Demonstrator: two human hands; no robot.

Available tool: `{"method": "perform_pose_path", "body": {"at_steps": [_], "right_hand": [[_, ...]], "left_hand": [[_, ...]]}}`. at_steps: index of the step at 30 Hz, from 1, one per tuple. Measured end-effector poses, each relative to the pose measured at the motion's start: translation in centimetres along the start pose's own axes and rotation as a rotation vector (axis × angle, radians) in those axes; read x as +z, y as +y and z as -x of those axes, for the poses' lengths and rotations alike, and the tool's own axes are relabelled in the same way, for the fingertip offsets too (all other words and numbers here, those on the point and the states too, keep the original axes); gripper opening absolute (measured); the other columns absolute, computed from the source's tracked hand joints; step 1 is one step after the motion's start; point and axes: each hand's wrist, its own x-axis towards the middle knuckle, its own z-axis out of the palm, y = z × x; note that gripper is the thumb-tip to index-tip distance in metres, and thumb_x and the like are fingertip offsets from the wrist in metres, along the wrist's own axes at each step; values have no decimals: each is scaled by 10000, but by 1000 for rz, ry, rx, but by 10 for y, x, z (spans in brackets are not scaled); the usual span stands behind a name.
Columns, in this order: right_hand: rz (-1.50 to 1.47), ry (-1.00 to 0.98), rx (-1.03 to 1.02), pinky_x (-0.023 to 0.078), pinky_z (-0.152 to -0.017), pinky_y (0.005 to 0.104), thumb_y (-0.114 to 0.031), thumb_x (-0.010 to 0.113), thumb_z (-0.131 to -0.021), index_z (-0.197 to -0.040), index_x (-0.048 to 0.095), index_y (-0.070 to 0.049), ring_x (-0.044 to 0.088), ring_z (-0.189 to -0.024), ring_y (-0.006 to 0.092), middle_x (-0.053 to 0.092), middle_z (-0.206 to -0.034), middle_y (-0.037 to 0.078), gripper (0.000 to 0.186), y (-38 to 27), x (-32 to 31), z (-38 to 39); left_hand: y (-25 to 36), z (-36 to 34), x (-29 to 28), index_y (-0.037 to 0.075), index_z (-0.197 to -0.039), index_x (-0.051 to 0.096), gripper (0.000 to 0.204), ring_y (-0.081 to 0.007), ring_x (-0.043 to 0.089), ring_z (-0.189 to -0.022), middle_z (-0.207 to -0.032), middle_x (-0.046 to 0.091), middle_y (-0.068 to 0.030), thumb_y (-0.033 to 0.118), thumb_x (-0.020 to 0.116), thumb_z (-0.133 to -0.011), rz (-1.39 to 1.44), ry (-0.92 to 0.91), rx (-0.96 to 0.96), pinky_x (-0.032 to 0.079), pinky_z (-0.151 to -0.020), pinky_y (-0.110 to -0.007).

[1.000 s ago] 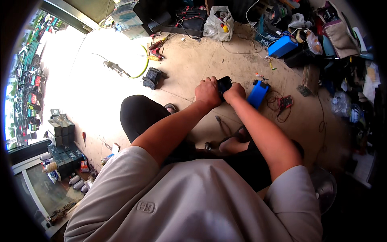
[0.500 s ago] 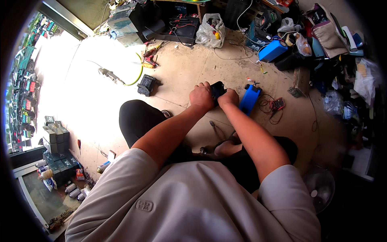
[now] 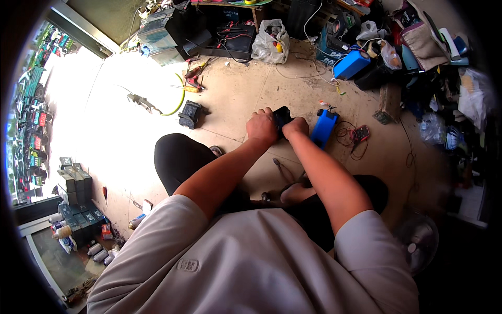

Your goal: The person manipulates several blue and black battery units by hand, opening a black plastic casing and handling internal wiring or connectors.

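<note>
Both arms reach forward over the floor, and my hands grip a dark, boxy object [image 3: 282, 116] from either side. My left hand [image 3: 261, 127] is closed on its left side, knuckles up. On the right edge, my right hand [image 3: 296, 127] is curled round it; its fingertips are hidden. Much of the object lies behind the hands, so its exact kind does not show. Just right of my right hand a blue wrapped battery pack [image 3: 324, 127] lies on the floor. A red multimeter [image 3: 360, 134] with coiled leads is farther right. Pliers [image 3: 282, 168] lie nearer my feet.
To the left sits a black block-shaped device [image 3: 190, 114], with a yellow-green cable [image 3: 180, 97] and red-handled tools [image 3: 194, 78] beyond. A plastic bag [image 3: 271, 41], another blue pack [image 3: 352, 64] and clutter line the far side. Stacked batteries [image 3: 78, 212] stand at left, a fan [image 3: 415, 243] at lower right.
The whole view has shifted very slightly. Both hands keep the same hold on the dark object, and nothing else has visibly moved.
</note>
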Motion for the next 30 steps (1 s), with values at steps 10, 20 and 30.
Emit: {"method": "perform_pose_path", "body": {"at_steps": [10,20,30], "right_hand": [[-426,-316,-268,626,-759,533,-11,606,-920,-1265,705,-3,717,-1077,342,702,-1276,211,359,45,-32,-20],[-85,-68,-553,617,-733,409,-152,585,-895,-1226,689,84,769,-771,353,750,-903,254,420,67,2,-5],[152,72,-673,571,-854,544,-222,707,-908,-870,737,23,711,-937,484,726,-917,295,250,76,-14,2]], "left_hand": [[-35,-2,-18,-34,-1407,586,811,-392,676,-1224,-1312,687,-267,480,835,-830,526,-112,0,563,-1014,-440],[-61,21,-7,91,-1624,364,764,-466,535,-1386,-1613,425,-241,559,566,-1055,1331,-491,-467,556,-978,-682],[-42,14,-15,-121,-1351,574,485,-387,774,-922,-1126,726,-284,219,565,-1006,951,-380,-312,677,-679,-475]]}}
